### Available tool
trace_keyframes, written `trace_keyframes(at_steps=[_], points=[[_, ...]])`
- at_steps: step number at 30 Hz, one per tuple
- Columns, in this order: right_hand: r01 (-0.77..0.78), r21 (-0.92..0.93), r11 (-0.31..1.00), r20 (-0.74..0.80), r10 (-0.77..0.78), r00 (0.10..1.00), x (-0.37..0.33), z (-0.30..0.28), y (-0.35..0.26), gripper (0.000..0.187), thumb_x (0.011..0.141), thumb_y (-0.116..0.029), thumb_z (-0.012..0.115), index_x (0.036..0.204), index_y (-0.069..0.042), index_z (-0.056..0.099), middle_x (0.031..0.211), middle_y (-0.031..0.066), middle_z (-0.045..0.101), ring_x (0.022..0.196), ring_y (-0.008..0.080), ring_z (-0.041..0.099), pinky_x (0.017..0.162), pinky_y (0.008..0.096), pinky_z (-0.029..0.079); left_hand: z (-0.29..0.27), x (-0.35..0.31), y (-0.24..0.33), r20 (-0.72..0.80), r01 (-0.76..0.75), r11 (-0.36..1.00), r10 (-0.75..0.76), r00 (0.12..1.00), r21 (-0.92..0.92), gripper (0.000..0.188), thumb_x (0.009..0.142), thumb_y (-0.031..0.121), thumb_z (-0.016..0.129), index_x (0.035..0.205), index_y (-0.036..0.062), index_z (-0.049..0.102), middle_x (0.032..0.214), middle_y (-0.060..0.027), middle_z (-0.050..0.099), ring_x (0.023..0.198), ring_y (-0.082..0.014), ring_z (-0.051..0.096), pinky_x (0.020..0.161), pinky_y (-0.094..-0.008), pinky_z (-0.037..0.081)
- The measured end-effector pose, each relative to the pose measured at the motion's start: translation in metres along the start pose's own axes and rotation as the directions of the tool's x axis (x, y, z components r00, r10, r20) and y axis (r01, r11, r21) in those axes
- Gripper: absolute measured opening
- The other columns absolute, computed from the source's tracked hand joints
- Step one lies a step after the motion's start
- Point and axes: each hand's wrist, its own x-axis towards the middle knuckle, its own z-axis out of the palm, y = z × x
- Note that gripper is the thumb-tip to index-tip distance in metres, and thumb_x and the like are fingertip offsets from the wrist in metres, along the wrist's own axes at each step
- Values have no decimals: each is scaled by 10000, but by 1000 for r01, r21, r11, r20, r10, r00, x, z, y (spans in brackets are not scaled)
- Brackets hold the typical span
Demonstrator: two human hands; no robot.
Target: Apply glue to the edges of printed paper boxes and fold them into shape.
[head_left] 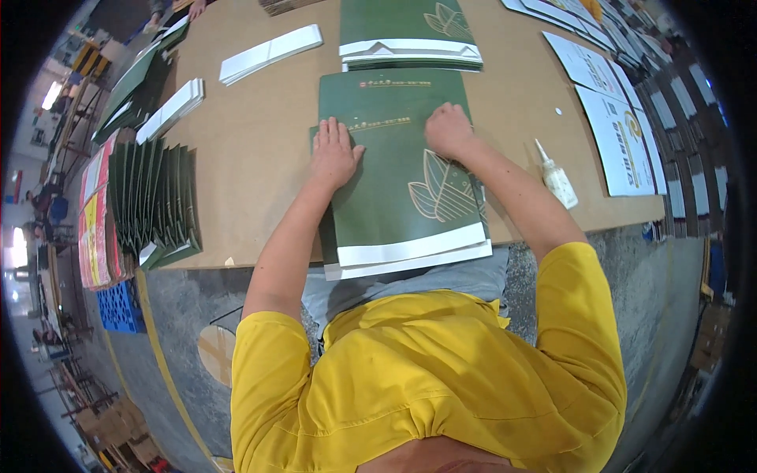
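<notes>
Two flat green paper bags (378,181) with gold leaf line art lie overlapped in front of me, white strips along their near edges. Flat on the upper left side of the bags rests my left hand (334,154), its fingers stretched out. My right hand (451,132) is closed in a fist near the upper right edge of the top bag; what its fingers hold, if anything, is hidden. Just beyond lies a stack of similar green bags (386,20). A white glue bottle (558,183) with a pointed nozzle lies right of my right forearm.
White card strips (270,54) lie at the far left, with another bundle (172,109) nearer. Green bags stand fanned out (154,197) at the table's left edge, beside a red and yellow bundle (96,221). White printed bags (615,134) lie on the right. Another person's hand (197,8) shows top left.
</notes>
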Motion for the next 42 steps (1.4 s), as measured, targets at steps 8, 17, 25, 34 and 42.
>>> trace_keyframes(at_steps=[8, 17, 25, 34, 42], points=[[-68, 399, 914, -424, 250, 870, -92, 66, -60, 764, 908, -555, 423, 1402, 20, 334, 1465, 267, 273, 1387, 404, 197, 1109, 537, 158, 5, 1, -13, -73, -31, 999, 33, 997, 35, 684, 939, 458, 434, 1389, -42, 308, 1473, -257, 265, 1376, -408, 232, 1107, -498, 226], [-113, 358, 927, -415, 267, 870, -93, 75, -57, 781, 896, -555, 445, 1400, 27, 318, 1469, 243, 272, 1388, 371, 211, 1105, 545, 173, -46, -91, 37, 222, -146, 978, 112, 969, 146, 606, 940, 327, 469, 1378, -63, 316, 1492, -249, 222, 1396, -396, 185, 1107, -484, 236], [-122, 364, 923, -397, 272, 876, -89, 73, -61, 772, 913, -559, 413, 1417, 15, 297, 1484, 229, 248, 1399, 353, 187, 1114, 538, 158, -46, -157, 33, -128, 75, 730, -218, 968, -679, 388, 766, -63, 601, 1144, 21, 628, 1422, -193, 385, 1297, -335, 371, 1037, -370, 353], [-147, 365, 919, -315, 271, 909, -89, 65, -61, 792, 911, -577, 395, 1435, 1, 260, 1500, 217, 218, 1412, 337, 163, 1123, 527, 140, -20, -157, 29, 12, 183, 358, -431, 902, -916, 360, 791, -79, 555, 1097, 70, 673, 1368, -100, 481, 1274, -233, 433, 955, -308, 411], [-71, 385, 920, -441, 251, 862, -89, 71, -61, 773, 913, -567, 405, 1449, -32, 252, 1509, 172, 226, 1412, 325, 164, 1105, 568, 149, -6, -168, 27, -252, -77, 995, 58, 966, -64, 436, 809, 22, 498, 1244, -10, 516, 1408, -184, 406, 1313, -343, 371, 1061, -458, 324]])
